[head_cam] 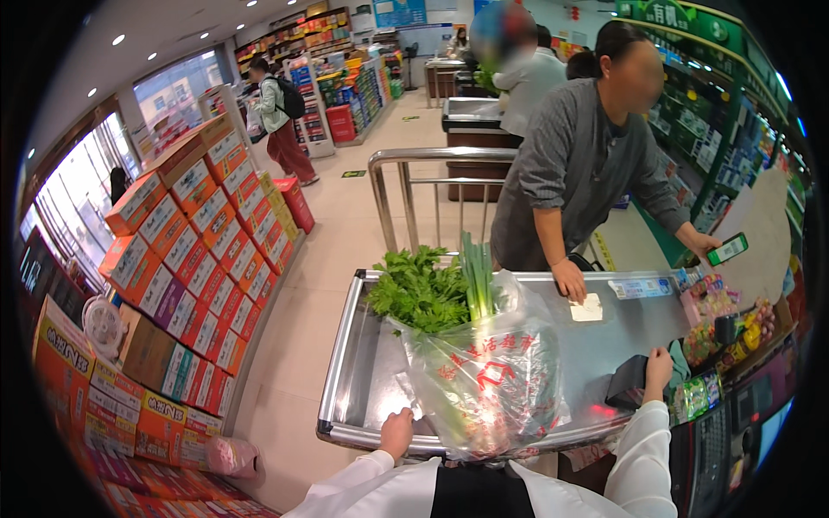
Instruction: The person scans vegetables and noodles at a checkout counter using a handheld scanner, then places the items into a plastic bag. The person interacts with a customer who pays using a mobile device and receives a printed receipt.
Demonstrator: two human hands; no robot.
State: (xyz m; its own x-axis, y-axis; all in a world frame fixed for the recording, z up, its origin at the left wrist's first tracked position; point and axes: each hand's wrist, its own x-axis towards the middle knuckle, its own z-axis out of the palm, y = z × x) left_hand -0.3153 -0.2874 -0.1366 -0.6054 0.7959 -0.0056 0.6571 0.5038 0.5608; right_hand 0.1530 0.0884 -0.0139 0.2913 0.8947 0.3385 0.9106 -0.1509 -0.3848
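Observation:
A clear plastic bag with red printing (495,379) lies on the metal checkout counter (576,343) before me. Leafy celery (421,285) and green onions (477,285) stick out of its far end. My left hand (396,432) is at the counter's near edge, just left of the bag, fingers curled; whether it pinches the plastic is not clear. My right hand (658,370) grips a dark barcode scanner (627,383) at the right, which casts a red light on the counter. Across from me, a person's hand (570,281) touches a pale paper slip (586,308).
The person opposite holds a phone (727,249) with a lit screen. Candy packs (703,337) and a keyboard (709,453) are at my right. Stacked cartons (201,259) line the left aisle. A steel railing (447,155) stands beyond the counter.

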